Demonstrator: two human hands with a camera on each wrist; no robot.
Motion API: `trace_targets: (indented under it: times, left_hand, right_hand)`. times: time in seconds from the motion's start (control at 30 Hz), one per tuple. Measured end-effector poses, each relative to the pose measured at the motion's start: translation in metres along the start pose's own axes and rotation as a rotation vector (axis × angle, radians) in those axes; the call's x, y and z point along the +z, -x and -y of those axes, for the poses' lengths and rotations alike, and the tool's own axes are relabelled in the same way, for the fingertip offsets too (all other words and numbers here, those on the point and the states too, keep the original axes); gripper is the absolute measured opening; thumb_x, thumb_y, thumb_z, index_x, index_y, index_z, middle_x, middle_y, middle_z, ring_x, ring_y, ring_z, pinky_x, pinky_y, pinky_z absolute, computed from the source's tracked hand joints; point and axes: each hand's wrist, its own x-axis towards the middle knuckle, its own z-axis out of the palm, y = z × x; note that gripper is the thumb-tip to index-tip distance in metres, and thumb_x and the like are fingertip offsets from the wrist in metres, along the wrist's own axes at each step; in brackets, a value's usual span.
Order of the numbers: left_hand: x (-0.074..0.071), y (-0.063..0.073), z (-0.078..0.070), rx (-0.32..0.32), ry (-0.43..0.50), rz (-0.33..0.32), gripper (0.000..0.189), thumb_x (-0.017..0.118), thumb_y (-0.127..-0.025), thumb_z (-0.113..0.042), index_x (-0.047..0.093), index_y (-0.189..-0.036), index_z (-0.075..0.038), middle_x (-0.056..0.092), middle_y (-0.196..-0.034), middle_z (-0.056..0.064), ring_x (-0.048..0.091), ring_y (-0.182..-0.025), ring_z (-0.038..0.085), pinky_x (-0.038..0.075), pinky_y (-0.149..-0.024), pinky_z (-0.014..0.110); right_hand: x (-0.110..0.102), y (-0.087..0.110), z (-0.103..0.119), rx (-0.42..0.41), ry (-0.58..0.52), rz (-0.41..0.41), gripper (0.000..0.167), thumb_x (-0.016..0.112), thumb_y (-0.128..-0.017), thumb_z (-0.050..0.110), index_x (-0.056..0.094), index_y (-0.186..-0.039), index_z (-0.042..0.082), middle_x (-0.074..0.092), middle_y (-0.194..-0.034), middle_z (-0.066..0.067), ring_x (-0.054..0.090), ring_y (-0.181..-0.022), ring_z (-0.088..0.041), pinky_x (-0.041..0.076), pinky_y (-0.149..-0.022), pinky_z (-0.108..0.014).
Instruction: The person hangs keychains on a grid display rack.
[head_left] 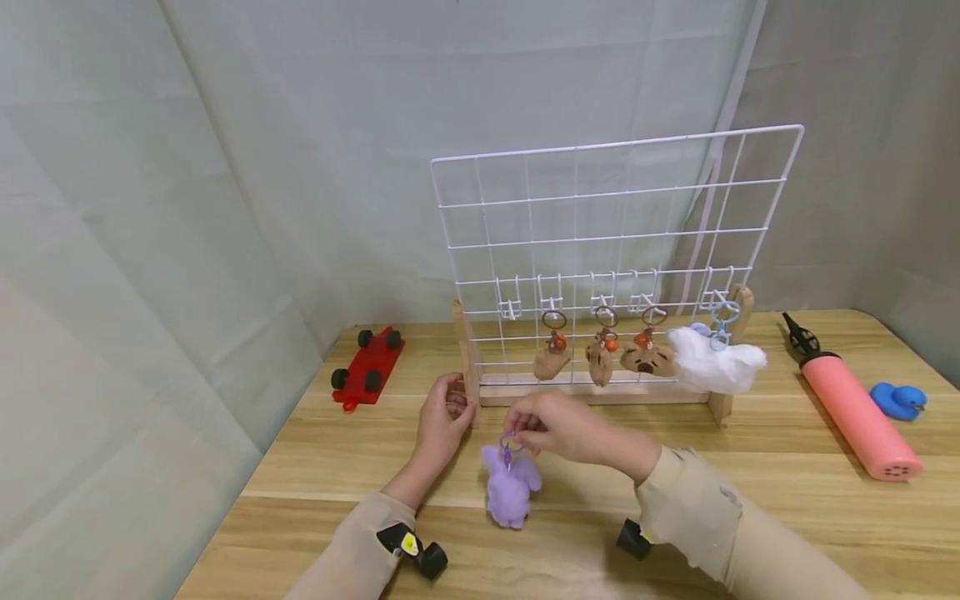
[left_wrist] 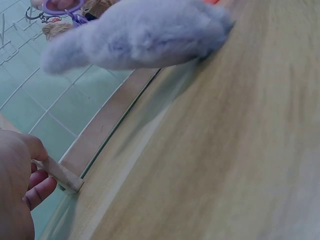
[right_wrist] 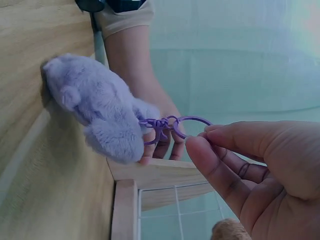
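Observation:
My right hand (head_left: 562, 427) pinches the purple key ring (right_wrist: 196, 118) of a purple plush keychain (head_left: 510, 493) between thumb and forefinger. Below the ring the plush hangs by its clasp, its lower end close over the table in the right wrist view. With my left hand (head_left: 441, 425) I grip the left wooden upright (head_left: 467, 346) of a display rack, fingers around its front edge. White wire grid (head_left: 600, 196) rises from the rack's wooden base. On its hooks hang several brown plush keychains (head_left: 553, 362) and a white plush keychain (head_left: 720, 364) with a blue ring.
A red toy car chassis (head_left: 371, 367) with black wheels lies left of the rack. To the right are a pink hand pump (head_left: 858, 417) with a black nozzle and a blue rubber duck (head_left: 897, 401). Grey cloth (head_left: 315, 167) hangs behind the wooden table (head_left: 300, 483).

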Motion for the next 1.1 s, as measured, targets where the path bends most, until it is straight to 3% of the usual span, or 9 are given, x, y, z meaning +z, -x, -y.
trace_targets:
  times: [0.4, 0.63, 1.1]
  left_hand:
    - [-0.001, -0.001, 0.001, 0.001, -0.018, 0.011, 0.041, 0.066, -0.082, 0.008, 0.05, -0.12, 0.007, 0.062, -0.104, 0.023, 0.062, -0.085, 0.028, 0.056, -0.069, 0.025]
    - [0.0, 0.0, 0.001, -0.005, -0.004, 0.012, 0.041, 0.066, -0.083, 0.007, 0.05, -0.12, 0.007, 0.062, -0.104, 0.023, 0.062, -0.085, 0.028, 0.055, -0.07, 0.024]
    - [0.0, 0.0, 0.001, 0.009, 0.003, 0.003, 0.041, 0.066, -0.081, 0.008, 0.05, -0.119, 0.007, 0.062, -0.103, 0.024, 0.061, -0.083, 0.028, 0.055, -0.068, 0.024]
  right_hand:
    - [-0.024, -0.001, 0.012, 0.019, 0.016, -0.026, 0.007, 0.062, -0.09, 0.003, 0.067, -0.095, 0.004, 0.071, -0.085, -0.006, 0.063, -0.069, -0.006, 0.053, -0.06, -0.014]
    - [-0.037, -0.004, 0.02, -0.032, 0.135, -0.093, 0.007, 0.065, -0.088, 0.004, 0.068, -0.093, 0.007, 0.072, -0.087, -0.004, 0.067, -0.079, -0.009, 0.053, -0.069, -0.012]
    - [-0.056, -0.008, 0.029, -0.028, 0.197, -0.132, 0.009, 0.066, -0.087, 0.004, 0.068, -0.095, 0.007, 0.072, -0.09, -0.003, 0.067, -0.082, -0.012, 0.056, -0.074, -0.018]
